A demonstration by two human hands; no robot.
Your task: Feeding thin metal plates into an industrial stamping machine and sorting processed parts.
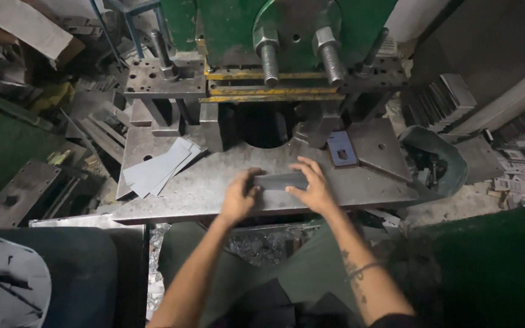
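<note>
Metal strip (281,180) lies flat on the steel press table (214,188), gripped at both ends: left hand (238,197) closed on its left end, right hand (314,185) clamped over its right. Farther left sit stacked grey blanks (156,170); beyond, a punched plate (341,149) under the green press (293,36).

The press (287,24) at the far side is green, with yellow stripes (271,92) along its lower edge; the bolts (268,58) are dull grey; the table (202,188) is dark grey steel; the sheets (156,170) at left are pale blue-grey; the strip (281,181) is dark grey; the trousers (299,273) near are olive green.
</note>
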